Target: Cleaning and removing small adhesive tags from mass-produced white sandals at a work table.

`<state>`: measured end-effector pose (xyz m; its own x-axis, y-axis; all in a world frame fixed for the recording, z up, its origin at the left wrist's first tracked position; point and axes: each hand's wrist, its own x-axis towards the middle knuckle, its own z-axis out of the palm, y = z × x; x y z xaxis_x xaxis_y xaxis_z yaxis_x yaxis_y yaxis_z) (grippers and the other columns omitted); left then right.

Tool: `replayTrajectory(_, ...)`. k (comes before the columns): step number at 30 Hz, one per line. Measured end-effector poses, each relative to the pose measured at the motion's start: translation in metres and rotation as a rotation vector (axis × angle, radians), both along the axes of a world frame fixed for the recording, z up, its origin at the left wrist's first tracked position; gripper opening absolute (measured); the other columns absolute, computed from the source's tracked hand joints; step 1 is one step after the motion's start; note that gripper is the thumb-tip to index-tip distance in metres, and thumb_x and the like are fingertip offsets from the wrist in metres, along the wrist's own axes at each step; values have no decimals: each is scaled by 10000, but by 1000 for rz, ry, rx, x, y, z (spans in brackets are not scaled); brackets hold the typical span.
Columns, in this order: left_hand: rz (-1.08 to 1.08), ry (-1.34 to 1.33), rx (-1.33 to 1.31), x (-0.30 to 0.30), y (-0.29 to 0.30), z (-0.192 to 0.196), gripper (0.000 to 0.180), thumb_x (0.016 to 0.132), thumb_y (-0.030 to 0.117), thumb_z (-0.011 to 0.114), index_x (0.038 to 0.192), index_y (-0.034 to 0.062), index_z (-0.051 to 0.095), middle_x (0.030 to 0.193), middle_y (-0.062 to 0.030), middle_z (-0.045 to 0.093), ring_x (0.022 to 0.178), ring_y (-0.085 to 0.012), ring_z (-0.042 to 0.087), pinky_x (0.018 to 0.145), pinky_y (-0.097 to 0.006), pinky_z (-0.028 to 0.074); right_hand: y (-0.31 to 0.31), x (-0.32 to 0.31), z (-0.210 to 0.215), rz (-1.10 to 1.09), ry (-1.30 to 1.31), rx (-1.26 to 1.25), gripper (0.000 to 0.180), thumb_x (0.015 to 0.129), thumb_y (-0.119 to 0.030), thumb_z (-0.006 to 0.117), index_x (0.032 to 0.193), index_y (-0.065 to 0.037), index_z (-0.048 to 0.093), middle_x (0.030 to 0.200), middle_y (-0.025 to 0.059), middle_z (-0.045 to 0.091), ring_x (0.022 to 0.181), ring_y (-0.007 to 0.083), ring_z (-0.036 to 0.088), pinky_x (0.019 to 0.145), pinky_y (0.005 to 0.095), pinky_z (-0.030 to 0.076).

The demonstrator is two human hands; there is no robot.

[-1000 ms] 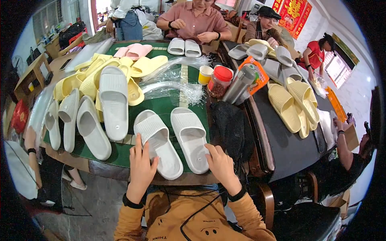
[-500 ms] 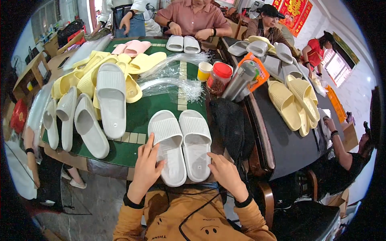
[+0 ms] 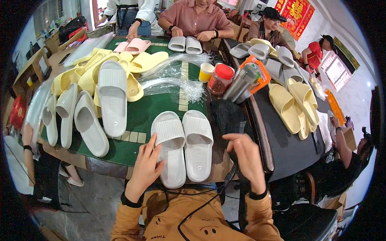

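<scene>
Looked matt on the slippers, glossy and plastic on the film, metallic on the flask, cloth-like on the worktop.

The right hand, earlier at the right grey slide sandal, is now clear of it. The gap to the left grey slide sandal has narrowed.

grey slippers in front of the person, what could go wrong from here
The left slipper has its heel at the near edge of the table, so a nudge might tip it off. The left hand touches it, but the right hand is clear of the right slipper, so a sideways push could misalign them.
</scene>
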<state>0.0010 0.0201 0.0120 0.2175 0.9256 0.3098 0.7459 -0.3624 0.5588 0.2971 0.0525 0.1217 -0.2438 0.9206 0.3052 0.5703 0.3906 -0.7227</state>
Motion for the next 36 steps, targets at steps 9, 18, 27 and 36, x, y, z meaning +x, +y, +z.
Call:
replayTrajectory(9,4,66,71,0,1,1,519,766,57,697,1239,-60,520,1520,-200,282,1108,-376,448,940,-421,441,-1,-7,101,-54,67,369,434,1047,-307,351,1017,11,645,775,70,591,695,136,529,638,277,414)
replayTrajectory(18,120,-102,218,-7,-3,34,230,809,32,667,1037,6,662,1254,-147,577,930,-318,584,849,-398,490,-8,-18,4,175,633,-253,547,1042,-441,332,1104,28,605,814,61,607,747,118,558,693,258,448)
replayTrajectory(27,-32,-517,-71,56,-32,75,316,815,-4,671,1129,23,644,1114,-129,631,745,-204,611,661,-301,511,-43,-36,-46,404,725,-562,615,1024,-505,343,1105,48,599,845,71,600,799,142,565,746,275,440)
replayTrajectory(36,-154,-396,48,42,-29,66,140,807,-6,682,943,26,669,886,-111,652,777,-273,636,662,-340,512,-45,-18,-45,164,1309,-373,470,1033,-443,363,925,-27,553,534,8,404,509,116,367,546,271,336)
